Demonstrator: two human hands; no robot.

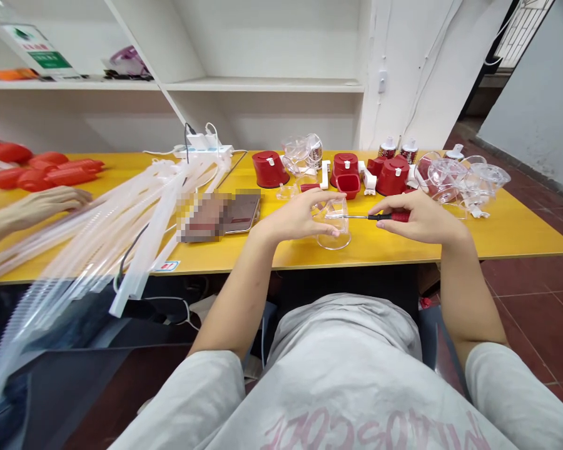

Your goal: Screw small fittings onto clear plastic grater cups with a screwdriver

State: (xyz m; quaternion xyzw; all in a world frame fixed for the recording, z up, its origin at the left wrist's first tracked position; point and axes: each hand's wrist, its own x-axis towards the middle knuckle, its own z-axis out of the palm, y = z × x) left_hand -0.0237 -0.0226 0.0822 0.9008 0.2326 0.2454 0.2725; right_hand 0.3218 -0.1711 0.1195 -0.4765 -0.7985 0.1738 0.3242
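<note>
My left hand [304, 215] is closed around the side of a clear plastic cup [335, 239] that sits at the table's front, in front of my body. In my right hand [421, 217] is a screwdriver [385, 217] with a black and red handle. Its thin shaft points left, and the tip reaches the clear cup near my left fingers. Whether the tip sits in a screw is too small to tell. Just behind the cup stand red plastic cups [268, 170] and a small red scoop-shaped part [348, 185].
On the yellow table [291, 255], clear plastic parts [450, 178] stand at the right. Two phones [243, 212] lie left of my arm. Long translucent strips [98, 212] hang over the front edge. A co-worker's hand [56, 200] rests beside red bundles [42, 169]. A power strip [204, 150] stands behind.
</note>
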